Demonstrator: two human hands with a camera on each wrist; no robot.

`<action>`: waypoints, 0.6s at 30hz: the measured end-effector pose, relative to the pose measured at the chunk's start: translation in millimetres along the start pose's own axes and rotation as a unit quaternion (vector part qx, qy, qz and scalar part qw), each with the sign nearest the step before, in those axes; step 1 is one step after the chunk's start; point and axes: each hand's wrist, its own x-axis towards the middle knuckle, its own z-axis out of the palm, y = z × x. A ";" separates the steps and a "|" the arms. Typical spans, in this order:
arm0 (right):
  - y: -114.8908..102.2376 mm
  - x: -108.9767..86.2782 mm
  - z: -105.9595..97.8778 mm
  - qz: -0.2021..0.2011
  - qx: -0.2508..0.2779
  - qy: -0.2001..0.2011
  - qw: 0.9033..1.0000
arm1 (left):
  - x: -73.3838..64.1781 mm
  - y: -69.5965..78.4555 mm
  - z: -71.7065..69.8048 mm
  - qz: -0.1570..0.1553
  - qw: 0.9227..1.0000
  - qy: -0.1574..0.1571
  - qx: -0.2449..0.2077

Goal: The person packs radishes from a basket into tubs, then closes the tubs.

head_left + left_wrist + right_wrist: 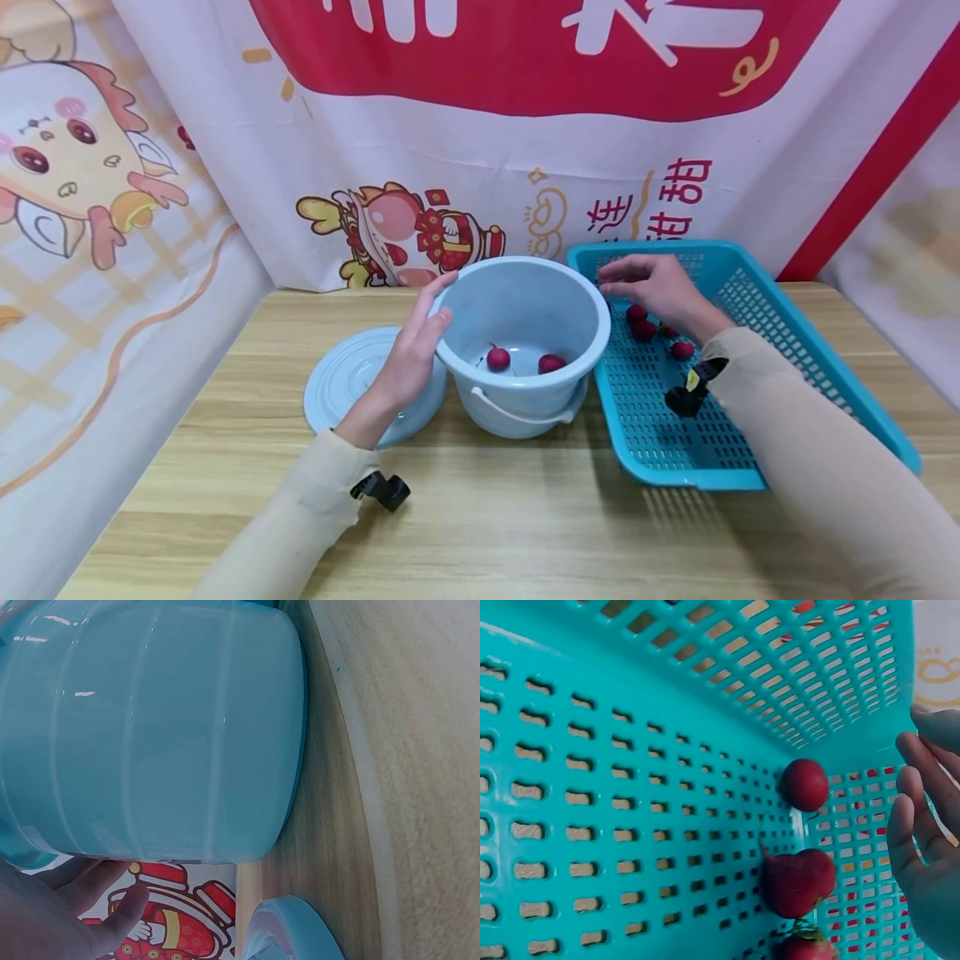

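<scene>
My left hand (pixel 411 354) rests against the left side of a light blue bucket (pixel 525 404), its fingers lying along the outside near the rim. Inside the bucket are a radish (pixel 498 359) and a second radish (pixel 551 363). In the left wrist view the bucket wall (pixel 165 735) fills much of the picture, with the left hand (pixel 67 915) at its lower edge. Over the left part of a teal basket (pixel 693 478) hovers my right hand (pixel 660 292), fingers loosely bent, nothing visible in them. Several radishes (pixel 805 785) lie in the basket, below the right hand (pixel 937 825).
A light blue round lid (pixel 341 379) lies on the wooden table (pixel 480 517), left of the bucket and partly behind my left forearm. The bucket's handle (pixel 517 417) hangs down in front. A printed cloth (pixel 465 150) hangs behind the table.
</scene>
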 end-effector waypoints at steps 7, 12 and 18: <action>10.1 7.0 4.5 0.025 -0.016 -0.036 0.999 | -0.2 0.1 0.0 -0.001 1.000 -0.001 -0.004; 15.8 10.6 7.8 0.035 -0.031 -0.049 0.998 | -0.5 0.6 0.6 -0.002 1.000 0.000 -0.003; 20.5 13.7 10.3 0.043 -0.066 -0.059 0.995 | -1.0 1.6 0.9 -0.007 1.000 0.001 0.000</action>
